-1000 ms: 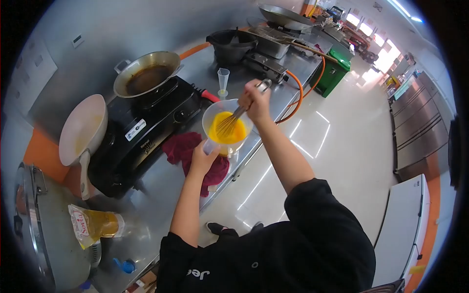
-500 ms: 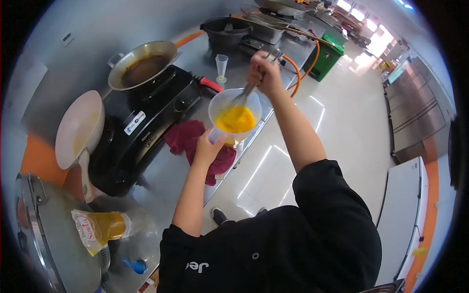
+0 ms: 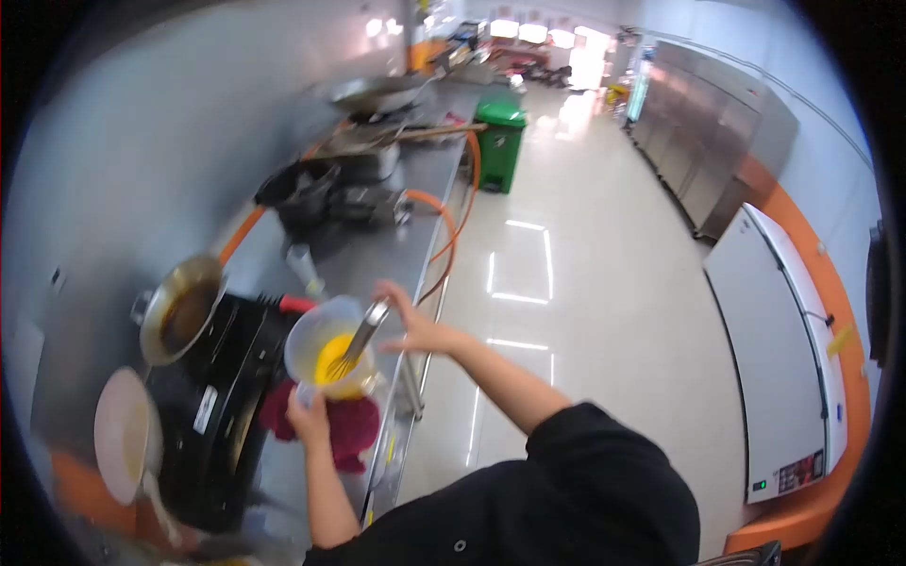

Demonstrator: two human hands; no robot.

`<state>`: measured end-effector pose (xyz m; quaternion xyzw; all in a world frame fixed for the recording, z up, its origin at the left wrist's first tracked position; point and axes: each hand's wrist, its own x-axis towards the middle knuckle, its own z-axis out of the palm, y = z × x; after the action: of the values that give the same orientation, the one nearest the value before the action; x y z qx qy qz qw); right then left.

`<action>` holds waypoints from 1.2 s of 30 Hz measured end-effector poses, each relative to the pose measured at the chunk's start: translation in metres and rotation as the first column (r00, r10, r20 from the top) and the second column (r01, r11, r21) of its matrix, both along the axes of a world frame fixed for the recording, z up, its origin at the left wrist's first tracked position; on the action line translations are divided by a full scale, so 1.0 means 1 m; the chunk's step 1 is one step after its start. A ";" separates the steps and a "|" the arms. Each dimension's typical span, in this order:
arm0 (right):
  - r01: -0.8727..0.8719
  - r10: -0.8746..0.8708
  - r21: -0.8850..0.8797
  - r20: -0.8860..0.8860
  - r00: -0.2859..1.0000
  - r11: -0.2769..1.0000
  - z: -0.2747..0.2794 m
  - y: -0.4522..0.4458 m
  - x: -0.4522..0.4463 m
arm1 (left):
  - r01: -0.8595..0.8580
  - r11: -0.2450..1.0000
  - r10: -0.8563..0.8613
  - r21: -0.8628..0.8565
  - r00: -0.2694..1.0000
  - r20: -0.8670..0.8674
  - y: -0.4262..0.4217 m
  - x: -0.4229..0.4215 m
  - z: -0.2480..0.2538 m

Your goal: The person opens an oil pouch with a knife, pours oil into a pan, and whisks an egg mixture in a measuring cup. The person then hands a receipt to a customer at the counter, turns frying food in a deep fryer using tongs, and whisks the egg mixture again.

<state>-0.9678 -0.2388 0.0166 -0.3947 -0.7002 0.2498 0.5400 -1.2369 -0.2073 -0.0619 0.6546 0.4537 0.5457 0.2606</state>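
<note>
My left hand [image 3: 310,417] is closed on the handle of a translucent plastic measuring jug [image 3: 300,341] at the counter's edge. Yellow beaten egg [image 3: 332,360] lies in the jug. A metal whisk [image 3: 366,330] leans in it, its wires in the egg and its handle up over the right rim. Just right of that handle is my right hand [image 3: 415,325], fingers spread and apart, seemingly off the whisk. Under and beside the jug, a dark red cloth [image 3: 344,434] lies crumpled.
A black gas stove [image 3: 203,377] stands left of the jug, with a pan of brown liquid [image 3: 184,316] and a pale frying pan [image 3: 123,434]. A small clear cup [image 3: 304,269], black pot [image 3: 293,193] and orange hose [image 3: 448,222] are farther back. A green bin [image 3: 500,151] stands beyond.
My right hand has opened from its grip on the whisk, which now leans in the jug. The view has swung up and right, showing more floor. My left hand still holds the jug.
</note>
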 end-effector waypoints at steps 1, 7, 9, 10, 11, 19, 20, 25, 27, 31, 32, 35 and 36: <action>0.030 -0.031 0.030 0.029 0.999 0.999 -0.015 -0.011 0.014 | -0.020 0.999 0.021 -0.032 1.000 0.021 0.005 -0.001 -0.012; 0.258 -0.109 -0.641 0.263 0.959 0.723 -0.119 -0.139 0.145 | -0.244 0.969 0.240 -0.050 0.969 -0.065 0.000 0.019 -0.011; 0.296 -0.202 -0.772 0.219 0.955 0.563 -0.142 -0.192 0.184 | -0.250 0.968 0.250 0.035 0.968 -0.001 0.006 0.021 -0.023; 0.238 -0.346 -0.851 0.071 0.935 0.468 -0.150 -0.212 0.198 | -0.258 0.963 0.261 0.070 0.965 -0.024 0.010 0.019 -0.025; 0.150 -0.488 -0.914 -0.059 0.871 0.377 -0.157 -0.232 0.211 | -0.271 0.957 0.277 0.101 0.960 -0.050 0.012 0.015 -0.029; 0.122 -0.627 -0.880 -0.224 0.746 0.459 -0.176 -0.241 0.333 | -0.575 0.565 0.700 0.591 0.714 0.024 -0.049 0.066 -0.008; 0.091 -0.593 -0.864 -0.259 0.763 0.496 -0.171 -0.223 0.346 | -0.465 0.546 0.732 0.696 0.669 -0.128 -0.058 0.090 0.001; -0.173 -0.301 -0.708 -0.491 0.818 0.685 -0.111 -0.111 0.409 | 0.269 0.774 0.196 0.573 0.759 -0.621 -0.036 0.249 -0.013; -0.232 -0.020 -0.631 -0.366 0.931 0.740 -0.106 -0.065 0.452 | 0.281 0.813 0.128 0.510 0.769 -0.627 -0.015 0.319 -0.024; -0.165 -0.057 -0.727 -0.270 0.961 0.666 -0.121 -0.016 0.533 | 0.491 0.776 -0.134 0.396 0.742 -0.657 0.050 0.450 -0.050; -0.172 -0.084 -0.781 -0.275 0.958 0.600 -0.137 -0.013 0.555 | 0.531 0.753 -0.202 0.390 0.750 -0.630 0.068 0.491 -0.049; -0.201 -0.160 -0.909 -0.274 0.948 0.364 -0.186 -0.025 0.608 | 0.712 0.633 -0.478 0.304 0.668 -0.570 0.108 0.621 -0.050; -0.181 -0.165 -0.948 -0.229 0.959 0.260 -0.208 -0.036 0.620 | 0.795 0.545 -0.567 0.266 0.583 -0.582 0.118 0.663 -0.045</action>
<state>-0.3475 -0.2751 -0.1912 -0.5973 -0.3203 0.6799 0.2800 -0.5737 -0.0891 -0.1067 0.9262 0.0396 0.3339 0.1705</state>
